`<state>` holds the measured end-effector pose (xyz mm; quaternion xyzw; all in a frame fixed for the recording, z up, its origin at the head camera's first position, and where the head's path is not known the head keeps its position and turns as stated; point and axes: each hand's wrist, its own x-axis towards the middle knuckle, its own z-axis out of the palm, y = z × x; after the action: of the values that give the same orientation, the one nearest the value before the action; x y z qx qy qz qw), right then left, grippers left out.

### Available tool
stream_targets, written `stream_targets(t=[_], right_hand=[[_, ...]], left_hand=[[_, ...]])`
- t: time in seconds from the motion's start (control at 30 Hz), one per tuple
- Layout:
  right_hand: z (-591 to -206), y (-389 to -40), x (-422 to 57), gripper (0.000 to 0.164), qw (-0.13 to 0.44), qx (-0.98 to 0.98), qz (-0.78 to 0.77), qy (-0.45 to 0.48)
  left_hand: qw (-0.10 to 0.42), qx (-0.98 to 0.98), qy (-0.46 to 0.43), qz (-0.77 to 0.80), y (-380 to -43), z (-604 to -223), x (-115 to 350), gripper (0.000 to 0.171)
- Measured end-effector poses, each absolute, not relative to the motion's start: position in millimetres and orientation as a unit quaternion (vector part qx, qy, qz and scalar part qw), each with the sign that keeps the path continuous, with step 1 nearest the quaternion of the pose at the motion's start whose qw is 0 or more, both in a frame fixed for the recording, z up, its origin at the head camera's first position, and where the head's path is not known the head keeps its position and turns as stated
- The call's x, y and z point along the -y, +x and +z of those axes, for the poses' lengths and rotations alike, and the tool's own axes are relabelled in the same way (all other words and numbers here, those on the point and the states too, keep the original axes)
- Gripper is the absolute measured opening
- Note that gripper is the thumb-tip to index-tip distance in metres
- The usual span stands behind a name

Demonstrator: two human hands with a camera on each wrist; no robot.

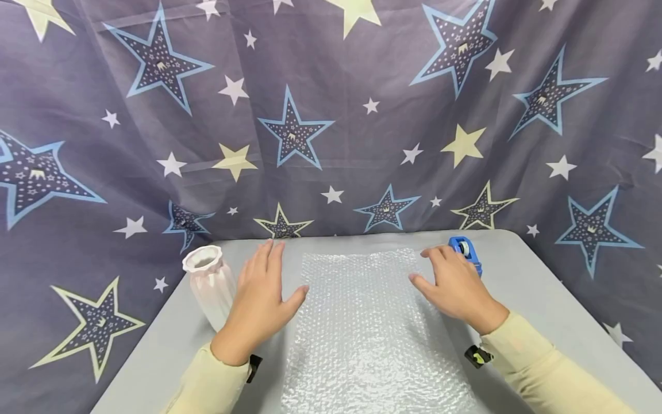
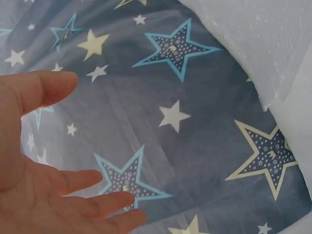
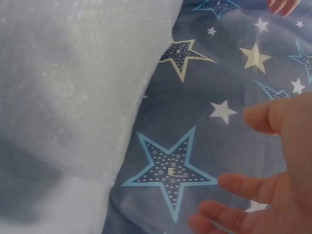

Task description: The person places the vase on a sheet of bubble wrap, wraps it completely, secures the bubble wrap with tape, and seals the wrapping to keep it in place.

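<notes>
A sheet of bubble wrap [image 1: 362, 328] lies flat on the grey table, its far edge near the table's back. My left hand [image 1: 261, 299] is over its left edge, fingers extended and thumb spread toward the sheet. Over the right edge is my right hand [image 1: 455, 284], its fingers loosely bent and thumb apart. Neither hand holds anything. In the left wrist view, the left hand [image 2: 53, 161] shows spread fingers with nothing between them. The right wrist view has the right hand [image 3: 263, 180] likewise, with the bubble wrap [image 3: 83, 83] off to the left.
A white-and-pink ribbed vase [image 1: 212, 287] stands just left of my left hand, partly covered by it. Behind my right hand sits a blue tape dispenser [image 1: 466, 253] with a roll in it. A star-patterned curtain [image 1: 331, 115] hangs around the grey table [image 1: 548, 328].
</notes>
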<state>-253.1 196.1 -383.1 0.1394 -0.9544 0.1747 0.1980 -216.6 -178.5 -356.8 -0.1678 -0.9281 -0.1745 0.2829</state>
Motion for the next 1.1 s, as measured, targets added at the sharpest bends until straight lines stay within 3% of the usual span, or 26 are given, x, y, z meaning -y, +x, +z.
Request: stream_targets(t=[0.4,0.8,1.1], right_hand=[[-408.6,-254.0,-207.5,0.052,0.176,0.957,0.197,0.123],[-426.8,-258.6,-215.9,0.050,0.120,0.959,0.237,0.102],[-436.6,-266.5,-221.0,0.053,0.089,0.956,0.264,0.092]], left_hand=[[0.357,0.904,-0.128,-0.195,-209.4,-356.6,202.9,0.092],[0.465,0.859,-0.074,-0.202,-211.9,-361.9,232.0,0.091],[0.486,0.839,-0.037,-0.240,-218.9,-372.2,247.6,0.111]])
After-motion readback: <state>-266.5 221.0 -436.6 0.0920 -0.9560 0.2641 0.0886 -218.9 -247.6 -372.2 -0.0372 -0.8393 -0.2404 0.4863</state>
